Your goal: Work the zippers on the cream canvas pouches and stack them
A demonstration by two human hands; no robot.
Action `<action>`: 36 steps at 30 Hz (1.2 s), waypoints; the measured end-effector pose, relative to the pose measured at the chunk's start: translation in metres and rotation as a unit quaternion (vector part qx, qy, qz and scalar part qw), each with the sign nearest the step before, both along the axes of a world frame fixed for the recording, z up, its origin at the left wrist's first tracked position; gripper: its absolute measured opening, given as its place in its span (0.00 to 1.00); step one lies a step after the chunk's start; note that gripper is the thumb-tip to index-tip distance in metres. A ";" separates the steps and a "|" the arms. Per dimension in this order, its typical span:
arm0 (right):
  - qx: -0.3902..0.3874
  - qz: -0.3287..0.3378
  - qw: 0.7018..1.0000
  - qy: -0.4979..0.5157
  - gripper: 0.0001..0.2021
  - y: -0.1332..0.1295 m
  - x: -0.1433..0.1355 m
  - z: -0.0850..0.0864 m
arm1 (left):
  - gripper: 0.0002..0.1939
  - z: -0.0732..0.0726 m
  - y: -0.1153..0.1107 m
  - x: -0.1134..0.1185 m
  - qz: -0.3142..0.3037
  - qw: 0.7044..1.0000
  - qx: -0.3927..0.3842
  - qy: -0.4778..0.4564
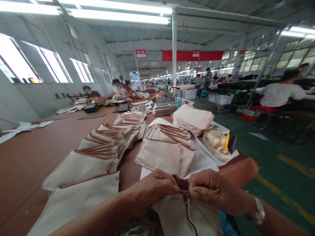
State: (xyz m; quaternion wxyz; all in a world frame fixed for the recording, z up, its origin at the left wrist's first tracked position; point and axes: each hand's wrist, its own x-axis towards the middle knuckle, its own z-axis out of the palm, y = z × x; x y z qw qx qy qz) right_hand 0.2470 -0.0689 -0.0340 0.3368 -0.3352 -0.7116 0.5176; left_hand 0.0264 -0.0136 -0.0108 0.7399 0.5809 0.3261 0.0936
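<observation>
Close in front of me hangs a cream fabric pouch (169, 213) with brown edging, its upper edge pinched between both hands. My left hand (157, 186) grips the brown edge from the left, thumb and fingers pressed together. On the other side of a small brown gap, my right hand (209, 188) pinches the same edge, a bracelet round its wrist. Just beyond my hands, cream pouches (158, 154) with brown trim lean on each other. A long overlapping row of similar pouches (91, 164) runs along the left.
A stack of cream panels (192, 116) stands at the back right of the brown table (66, 141). Near its right edge sit a container with a yellow-tipped bottle (226, 141) and a brown piece (241, 172). Farther off, people work; one wears a white shirt (278, 93).
</observation>
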 end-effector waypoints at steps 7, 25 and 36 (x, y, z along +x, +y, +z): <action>-0.058 -0.048 0.997 0.036 0.19 -0.001 -0.001 -0.019 | 0.08 -0.013 -0.011 -0.010 0.062 0.885 0.462 0.000; -0.218 -0.073 0.955 0.187 0.15 -0.013 -0.009 -0.026 | 0.09 -0.020 -0.022 -0.005 -0.033 0.641 0.758 0.117; -0.093 -0.053 0.994 0.037 0.15 -0.015 -0.004 -0.018 | 0.07 -0.018 -0.028 0.001 -0.034 0.628 0.760 0.164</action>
